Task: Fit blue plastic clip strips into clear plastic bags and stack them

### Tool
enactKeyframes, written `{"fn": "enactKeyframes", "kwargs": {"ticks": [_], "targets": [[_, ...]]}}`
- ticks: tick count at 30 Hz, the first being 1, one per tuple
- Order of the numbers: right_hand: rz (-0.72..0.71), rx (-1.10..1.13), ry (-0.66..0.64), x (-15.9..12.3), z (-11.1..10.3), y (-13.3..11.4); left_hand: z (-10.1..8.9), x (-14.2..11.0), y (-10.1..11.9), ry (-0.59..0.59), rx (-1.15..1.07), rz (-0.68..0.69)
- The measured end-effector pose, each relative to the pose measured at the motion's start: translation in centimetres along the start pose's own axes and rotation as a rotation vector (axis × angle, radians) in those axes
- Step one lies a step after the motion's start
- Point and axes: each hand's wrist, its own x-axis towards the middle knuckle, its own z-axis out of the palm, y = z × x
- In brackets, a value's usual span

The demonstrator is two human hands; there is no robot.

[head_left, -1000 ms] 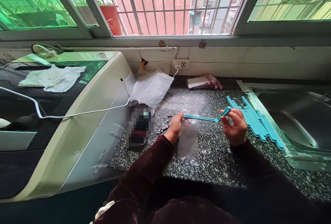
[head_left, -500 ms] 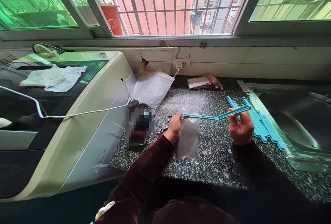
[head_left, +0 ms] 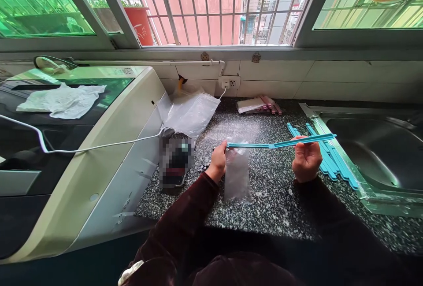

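A light blue hinged plastic bag clip (head_left: 250, 146) is stretched between my two hands, unfolded almost straight with a slight bend at its joint. Closed on its left end is my left hand (head_left: 218, 162). My right hand (head_left: 306, 160) pinches the other arm, whose tip sticks out past the fingers to the right. A small clear plastic bag (head_left: 237, 178) shows just right of my left hand, below the clip; whether the left fingers also grip it, I cannot tell. Several matching blue clips (head_left: 337, 162) lie to the right of my right hand, beside the sink.
At right is a steel sink (head_left: 366, 209). Pink strips (head_left: 271, 104) and a white packet (head_left: 251, 105) lie near the wall. A large clear bag (head_left: 194, 112) and a blurred dark object (head_left: 178, 162) sit left, beside a white-and-black appliance (head_left: 128, 145). A white cable (head_left: 99, 146) crosses it.
The clip's right arm has swung down, so the clip is straighter and its tip reaches farther right. My left hand keeps its hold. The whole view has shifted slightly.
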Motion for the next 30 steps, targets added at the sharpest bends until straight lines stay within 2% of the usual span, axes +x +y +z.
{"fn": "enactKeyframes", "kwargs": {"ticks": [11,19,27,30], "targets": [[0.038,0.162,0.036,0.2,0.7,-0.3,0.0,0.0,0.6,0.023,-0.088,-0.013],[0.198,0.253,0.039,-0.1,1.1,0.2,0.3,-0.3,1.1,0.025,-0.158,-0.02],[0.148,0.242,-0.004,-0.2,1.0,0.6,-0.1,0.2,0.9,0.02,-0.109,-0.023],[0.14,0.248,-0.085,-0.3,0.8,0.6,-0.1,0.2,0.9,0.043,-0.114,-0.029]]}}
